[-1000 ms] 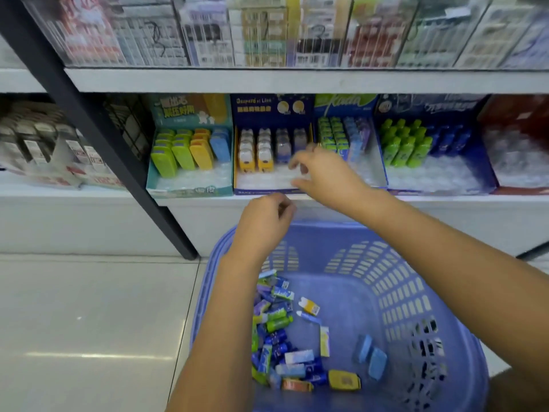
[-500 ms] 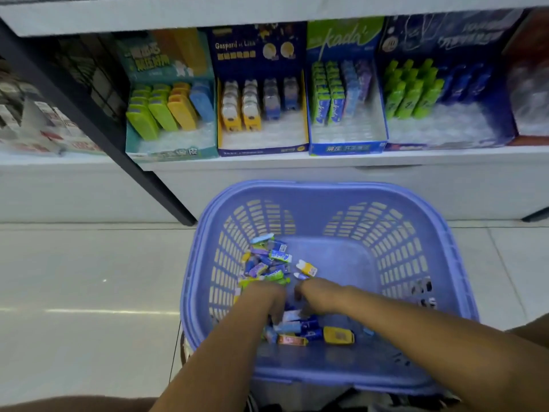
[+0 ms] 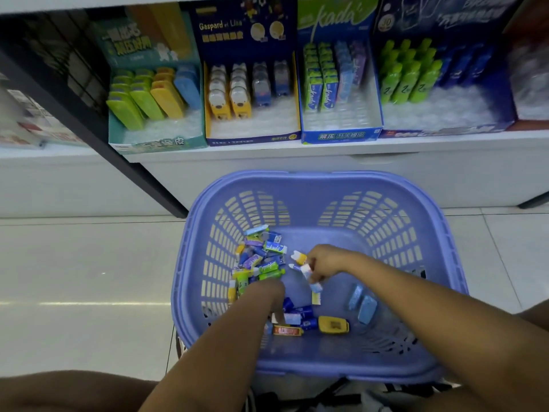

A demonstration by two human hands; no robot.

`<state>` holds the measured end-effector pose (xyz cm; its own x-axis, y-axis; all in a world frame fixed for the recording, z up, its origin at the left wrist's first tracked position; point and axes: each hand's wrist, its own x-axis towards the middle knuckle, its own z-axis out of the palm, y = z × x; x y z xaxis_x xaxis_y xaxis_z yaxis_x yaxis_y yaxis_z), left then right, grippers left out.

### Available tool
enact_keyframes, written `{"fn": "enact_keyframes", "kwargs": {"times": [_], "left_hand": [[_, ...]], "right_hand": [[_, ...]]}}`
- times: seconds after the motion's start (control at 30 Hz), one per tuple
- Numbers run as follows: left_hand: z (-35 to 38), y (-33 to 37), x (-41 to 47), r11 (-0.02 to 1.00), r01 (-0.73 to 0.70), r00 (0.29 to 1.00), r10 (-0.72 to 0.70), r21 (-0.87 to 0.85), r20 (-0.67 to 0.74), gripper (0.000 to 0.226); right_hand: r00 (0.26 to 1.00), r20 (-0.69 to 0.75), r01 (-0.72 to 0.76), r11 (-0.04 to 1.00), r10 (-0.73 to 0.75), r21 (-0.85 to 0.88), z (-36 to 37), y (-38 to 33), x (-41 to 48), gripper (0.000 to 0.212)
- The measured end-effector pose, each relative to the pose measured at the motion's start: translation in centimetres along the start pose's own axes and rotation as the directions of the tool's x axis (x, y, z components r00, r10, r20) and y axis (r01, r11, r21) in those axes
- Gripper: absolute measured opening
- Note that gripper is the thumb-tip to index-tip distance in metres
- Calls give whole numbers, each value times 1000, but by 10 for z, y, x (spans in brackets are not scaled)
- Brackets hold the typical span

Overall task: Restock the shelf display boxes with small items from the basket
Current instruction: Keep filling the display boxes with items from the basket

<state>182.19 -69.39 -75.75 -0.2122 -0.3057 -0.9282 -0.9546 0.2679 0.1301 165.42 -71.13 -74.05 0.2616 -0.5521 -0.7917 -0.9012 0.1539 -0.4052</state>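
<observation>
- Right hand (image 3: 325,263) is curling its fingers round a small white-and-blue piece (image 3: 306,270), pinching it low inside the basket (image 3: 297,177).
- Left hand (image 3: 267,292) is reaching down into the basket just beside it, knuckles up. Its fingertips are dipping among the packets, so I cannot tell whether it is gripping anything.
- A pile (image 3: 261,258) of green, blue and purple packets is lying against the basket's left wall, just beyond the left hand.
- A yellow-and-white piece (image 3: 298,257) is sitting just beside the right hand's fingers.
- Two blue blocks (image 3: 361,304) are lying side by side on the basket floor, near the right forearm.
- A yellow case (image 3: 332,324) and an orange packet (image 3: 286,330) are lying towards the near wall, close to the left hand.
- The basket is standing on the pale floor (image 3: 74,278) in front of the shelf (image 3: 267,151).
- Four display boxes are sitting in a row on the shelf, touching side to side:
  - The teal box (image 3: 157,142) is holding green, yellow and blue cases.
  - The navy box (image 3: 252,139) is holding yellow and blue pieces.
  - The blue box (image 3: 338,135) is holding green and blue packets.
  - The dark box (image 3: 445,132) is holding green bottles.
- In each box the stock is standing at the back, with clear tray showing in front.
</observation>
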Motion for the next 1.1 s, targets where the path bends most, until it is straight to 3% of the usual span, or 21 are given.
{"fn": "enact_keyframes", "kwargs": {"times": [0.17,0.23,0.33,0.4,0.5,0.67,0.73,0.77,0.8,0.87,0.93,1.0,1.1], "left_hand": [[-15,0,-4,992,-64,993,53,-111,-103,33],[-31,3,-11,949,-174,971,121,-263,-207,30],[-61,12,-32,730,-370,901,132,-575,-413,22],[-83,19,-52,571,-475,855,121,-669,-504,21],[-116,29,-89,373,-614,776,125,-695,-619,15],[-153,44,-143,114,-778,624,23,-618,-781,17],[-160,49,-155,22,-815,578,-25,-579,-815,15],[-162,51,-159,-4,-827,561,-41,-562,-826,13],[-163,52,-162,-17,-837,547,-54,-547,-835,10],[-166,55,-164,-35,-852,523,-87,-522,-848,9],[-168,57,-164,-44,-863,505,-116,-503,-856,11],[-170,58,-162,-24,-869,493,-135,-495,-859,13],[-173,58,-159,-19,-872,487,-150,-490,-861,15]], "right_hand": [[997,-76,49,951,-27,304,-36,9,-29,21],[996,-68,82,928,-61,363,-50,7,-44,26],[990,-117,129,876,-83,464,-75,2,-69,15],[986,-146,156,789,-85,594,-94,-3,-89,5],[969,-200,246,643,-146,725,-123,-11,-122,9],[891,-439,420,587,-120,692,-162,-21,-163,24],[830,-557,476,565,-36,673,-174,-23,-169,26],[775,-632,500,605,9,620,-180,-24,-169,24],[693,-719,514,666,49,541,-186,-25,-168,21],[456,-885,486,809,89,331,-198,-23,-163,17],[268,-962,404,900,53,163,-209,-23,-158,12],[215,-977,360,929,5,84,-219,-23,-151,17],[217,-974,333,943,-62,14,-231,-24,-137,25]]}}
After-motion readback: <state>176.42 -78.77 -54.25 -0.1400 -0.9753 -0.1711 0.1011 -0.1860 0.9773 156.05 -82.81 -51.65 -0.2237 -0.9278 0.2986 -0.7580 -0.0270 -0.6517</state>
